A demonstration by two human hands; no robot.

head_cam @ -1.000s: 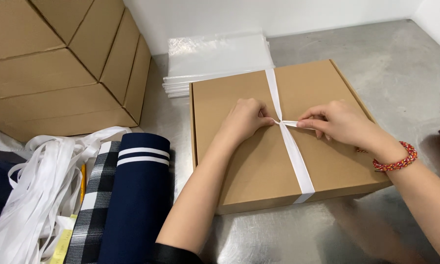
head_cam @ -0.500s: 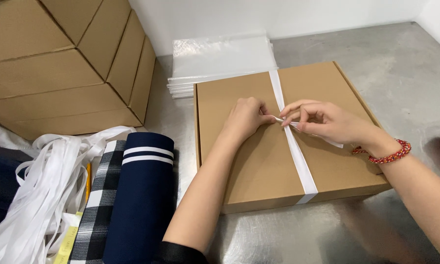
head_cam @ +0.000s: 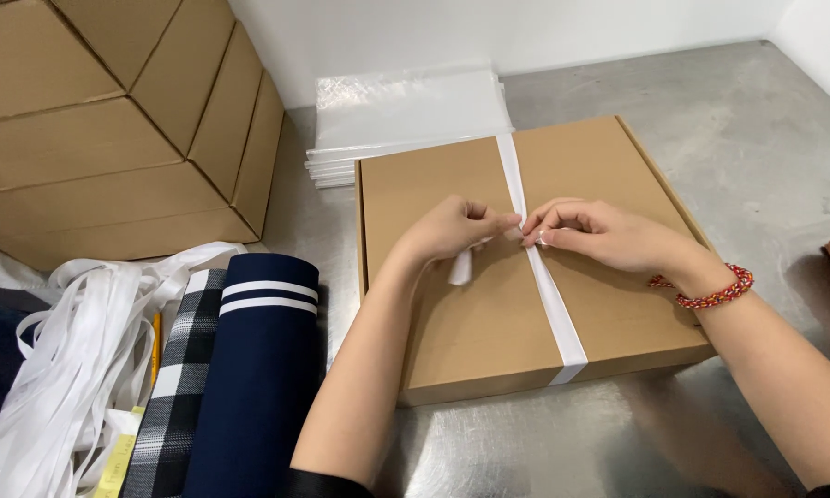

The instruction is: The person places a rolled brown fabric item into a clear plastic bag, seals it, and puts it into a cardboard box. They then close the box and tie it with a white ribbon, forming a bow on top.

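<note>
At far left, a loose heap of white ribbon (head_cam: 73, 369) lies beside folded dark and checked cloth (head_cam: 239, 369), with stacked cartons (head_cam: 110, 138) behind. A pile of clear bags (head_cam: 406, 120) sits just beyond the flat brown box (head_cam: 452, 314), which rests on the metal table (head_cam: 756, 138) in front of me. A white ribbon band (head_cam: 555, 314) runs near to far across the lid. My left hand (head_cam: 452, 229) pinches a ribbon end at the lid's middle; my right hand (head_cam: 599, 235) pinches the other, fingertips touching. Judgement: the knot is being formed. The next move calls for even tension on both ends, keeping the band centred.
</note>
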